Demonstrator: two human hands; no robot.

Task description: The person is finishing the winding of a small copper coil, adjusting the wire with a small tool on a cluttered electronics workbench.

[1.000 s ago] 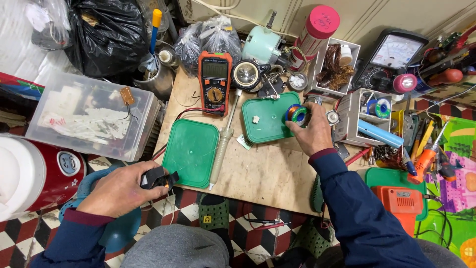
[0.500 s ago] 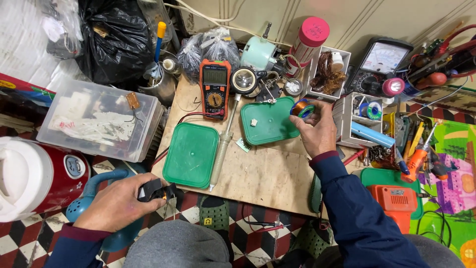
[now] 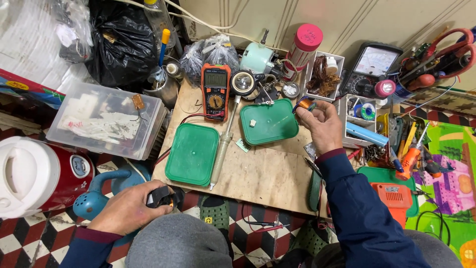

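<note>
Right hand (image 3: pixel 323 125) fingertips pinch small coil (image 3: pixel 304 104).

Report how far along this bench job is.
Done: two green lids lie on the wooden board, with a soldering iron between them. In hand: the right hand lifts a small blue-and-orange part; the left hand grips a small black part. Left: the two parts are not yet together.
</note>
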